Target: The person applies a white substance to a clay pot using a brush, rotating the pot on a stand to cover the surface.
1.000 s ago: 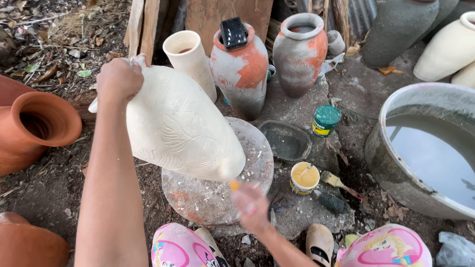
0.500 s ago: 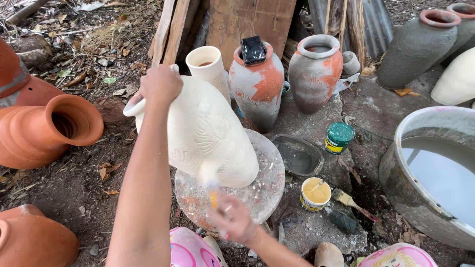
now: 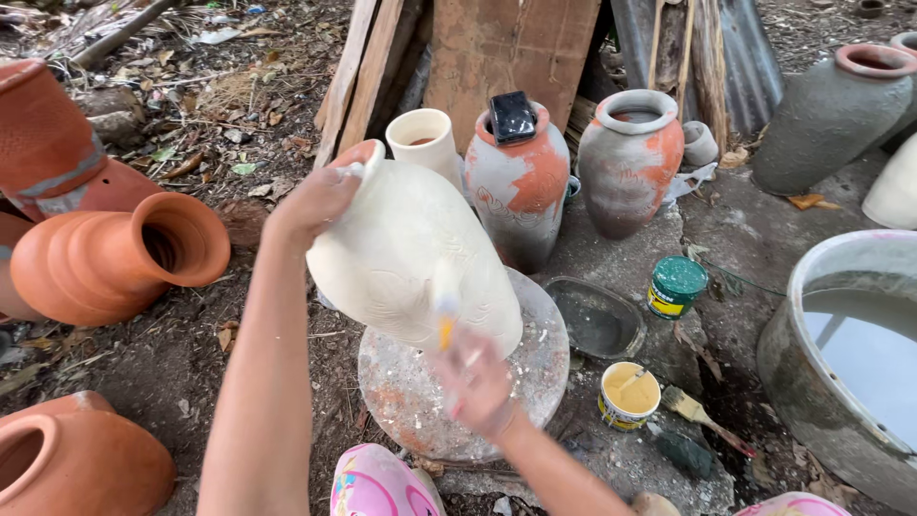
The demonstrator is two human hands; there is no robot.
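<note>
Vase (image 3: 401,258) rim in left fingers (image 3: 330,186), tilted

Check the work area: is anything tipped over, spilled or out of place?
The cream vase is tilted on the round stand, steadied at its neck by the left hand. A terracotta pot lies on its side at left. A loose brush lies on the ground.
</note>
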